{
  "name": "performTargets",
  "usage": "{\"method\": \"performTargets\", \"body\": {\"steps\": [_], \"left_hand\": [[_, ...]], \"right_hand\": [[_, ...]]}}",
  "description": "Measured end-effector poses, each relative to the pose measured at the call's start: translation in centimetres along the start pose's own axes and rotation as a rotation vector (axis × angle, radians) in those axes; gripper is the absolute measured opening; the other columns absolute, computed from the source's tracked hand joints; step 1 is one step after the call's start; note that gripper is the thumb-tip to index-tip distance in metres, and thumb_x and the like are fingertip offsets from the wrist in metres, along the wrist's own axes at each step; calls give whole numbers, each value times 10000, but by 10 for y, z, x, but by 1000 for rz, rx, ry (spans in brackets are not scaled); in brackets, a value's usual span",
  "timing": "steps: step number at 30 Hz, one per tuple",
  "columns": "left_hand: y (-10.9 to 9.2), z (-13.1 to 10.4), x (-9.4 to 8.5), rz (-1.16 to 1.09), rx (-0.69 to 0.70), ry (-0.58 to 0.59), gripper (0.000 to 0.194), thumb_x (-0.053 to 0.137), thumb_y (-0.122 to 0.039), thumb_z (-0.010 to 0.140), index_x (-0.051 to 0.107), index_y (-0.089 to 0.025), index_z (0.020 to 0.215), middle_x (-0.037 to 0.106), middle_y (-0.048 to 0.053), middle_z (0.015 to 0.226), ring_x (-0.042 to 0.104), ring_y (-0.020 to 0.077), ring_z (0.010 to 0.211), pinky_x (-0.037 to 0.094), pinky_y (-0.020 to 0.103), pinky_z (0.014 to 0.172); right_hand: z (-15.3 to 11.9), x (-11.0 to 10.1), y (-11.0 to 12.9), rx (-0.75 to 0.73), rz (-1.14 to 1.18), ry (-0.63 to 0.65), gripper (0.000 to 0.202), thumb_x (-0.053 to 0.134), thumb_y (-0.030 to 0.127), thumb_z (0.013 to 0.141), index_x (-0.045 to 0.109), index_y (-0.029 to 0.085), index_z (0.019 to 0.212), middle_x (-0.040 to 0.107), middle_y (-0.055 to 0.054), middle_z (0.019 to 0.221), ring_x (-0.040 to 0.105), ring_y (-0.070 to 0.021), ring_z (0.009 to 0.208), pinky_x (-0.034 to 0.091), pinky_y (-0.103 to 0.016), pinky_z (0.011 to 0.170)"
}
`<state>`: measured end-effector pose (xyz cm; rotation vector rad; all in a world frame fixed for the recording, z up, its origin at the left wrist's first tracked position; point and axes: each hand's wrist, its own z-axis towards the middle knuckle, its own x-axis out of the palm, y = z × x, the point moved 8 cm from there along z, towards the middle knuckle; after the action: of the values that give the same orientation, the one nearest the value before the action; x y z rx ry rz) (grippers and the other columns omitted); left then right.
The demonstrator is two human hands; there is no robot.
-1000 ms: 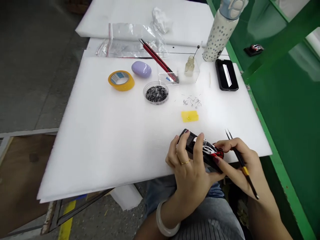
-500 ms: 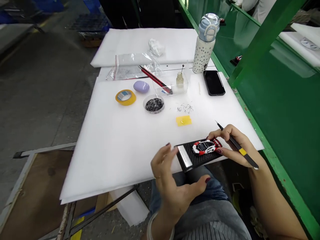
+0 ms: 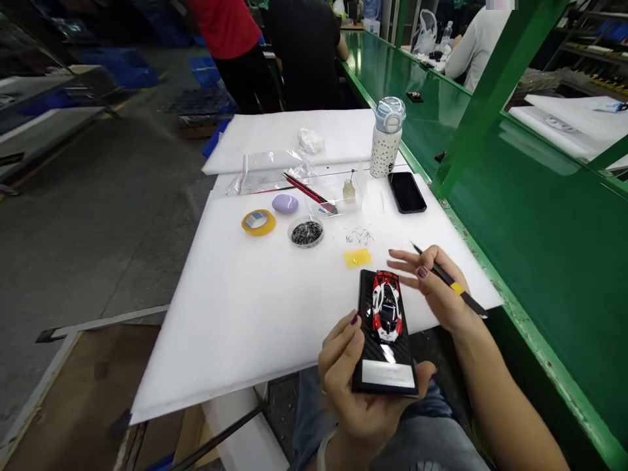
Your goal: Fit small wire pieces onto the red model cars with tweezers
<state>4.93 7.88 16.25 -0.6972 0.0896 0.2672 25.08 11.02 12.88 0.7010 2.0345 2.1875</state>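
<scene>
My left hand grips a black display base by its long edges, thumb on the right side. A red, white and black model car is on the base, its nose toward the silver plate at the near end. My right hand is just right of the car and apart from it. Between its thumb and fingers lie slim black tweezers with a yellow band, tip pointing up and left. The other fingers of that hand are stretched out.
Beyond the hands lie yellow tape, scattered black slivers, a round dish of black bits, a tape roll, a purple egg-shaped thing, a small bottle, a phone and a drink bottle. A green post rises at right.
The base with the car has passed from my right hand to my left and turned so its silver plate faces me. My right hand has let it go, keeping the tweezers. The view has tilted up.
</scene>
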Motion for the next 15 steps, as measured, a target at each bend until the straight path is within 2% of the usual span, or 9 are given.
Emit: {"method": "performTargets", "body": {"steps": [3, 6, 10, 13, 15], "left_hand": [[0, -1, -1, 41, -30, -53, 764, 848, -570, 771, 521, -187, 1345, 623, 85, 1112, 669, 279, 1096, 624, 448, 921], [-2, -1, -5, 104, -50, -107, 772, 837, -629, 754, 527, -195, 1312, 597, 68, 1070, 631, 249, 1025, 607, 409, 880], [-4, 2, -8, 147, -74, -149, 705, 803, -633, 793, 513, -228, 1292, 564, 54, 1040, 604, 232, 965, 605, 389, 807], [-6, 3, -10, 169, -83, -170, 698, 767, -680, 800, 510, -251, 1288, 551, 45, 1018, 613, 226, 931, 622, 382, 744], [-3, 1, -12, 167, -128, -176, 657, 757, -672, 815, 515, -276, 1280, 557, 37, 1035, 630, 228, 939, 628, 409, 758]], "right_hand": [[-8, 17, -24, 132, 120, -121, 417, 785, 469, 828, 436, 242, 804, 774, -83, 1180, 749, -265, 1043, 619, -406, 808], [-14, 38, -33, 172, 187, -144, 424, 811, 425, 810, 429, 244, 833, 787, -62, 1116, 756, -235, 950, 594, -324, 708], [-17, 55, -34, 157, 232, -118, 452, 843, 388, 792, 417, 240, 824, 801, -40, 1050, 753, -196, 864, 573, -289, 718], [-16, 60, -36, 157, 215, -109, 437, 829, 415, 811, 430, 236, 820, 801, -47, 1065, 750, -202, 867, 579, -306, 746], [-15, 62, -37, 145, 212, -105, 416, 811, 426, 832, 441, 235, 822, 797, -54, 1083, 751, -208, 905, 586, -323, 793]]}}
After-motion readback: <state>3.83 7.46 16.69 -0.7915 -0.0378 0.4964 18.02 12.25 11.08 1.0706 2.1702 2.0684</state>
